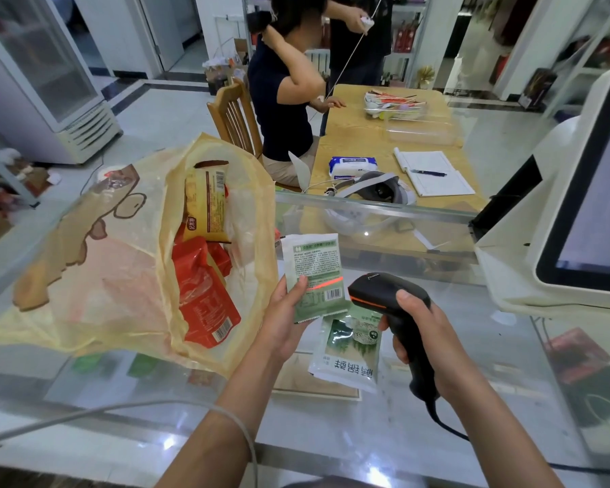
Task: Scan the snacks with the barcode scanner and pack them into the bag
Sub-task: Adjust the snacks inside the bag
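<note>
Your left hand point(286, 313) pinches a green packet point(316, 276) over the counter; your right point(428, 341) grips the scanner point(390, 297). The packet looks light and crinkly; hold its edge, barcode uncovered.

pale tiled floor point(148, 110), a glass-door fridge point(50, 75) at left, a wooden chair point(231, 118) beside a wooden table point(363, 135), stocked shelves point(409, 37) at the back.

head camera looks forward and down, close over glass counter point(437, 434).
</note>
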